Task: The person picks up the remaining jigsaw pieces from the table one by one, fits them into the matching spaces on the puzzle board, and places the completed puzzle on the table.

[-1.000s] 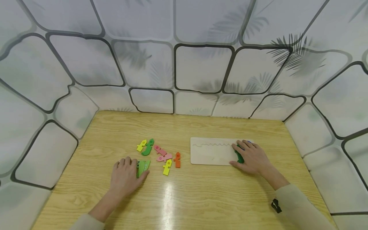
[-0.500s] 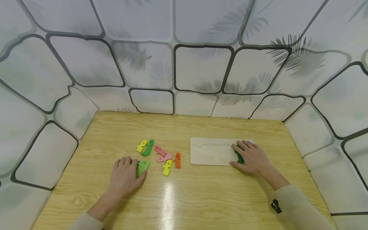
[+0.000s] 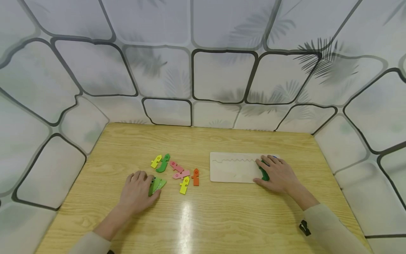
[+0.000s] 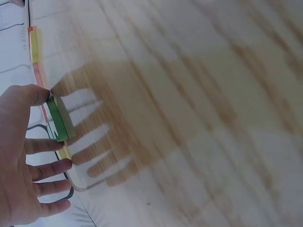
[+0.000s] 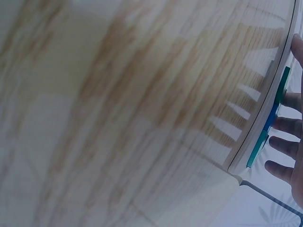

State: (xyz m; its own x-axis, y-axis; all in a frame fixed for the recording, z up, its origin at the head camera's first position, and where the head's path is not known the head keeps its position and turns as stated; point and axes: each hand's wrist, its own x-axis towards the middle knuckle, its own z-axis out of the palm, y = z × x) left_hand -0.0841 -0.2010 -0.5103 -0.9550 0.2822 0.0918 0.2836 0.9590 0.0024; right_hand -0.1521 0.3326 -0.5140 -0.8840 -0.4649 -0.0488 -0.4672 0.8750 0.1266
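Two hands, one board, six loose pieces between

The left hand pinches one green eyed piece at the bench's left. Just past it lie six small pieces: one yellow piece, one curved green piece, two pink pieces, a second yellow, one orange piece. Next comes one pale board; over its right end the right hand lies with fingers loosely spread by three pieces: green, blue, teal.
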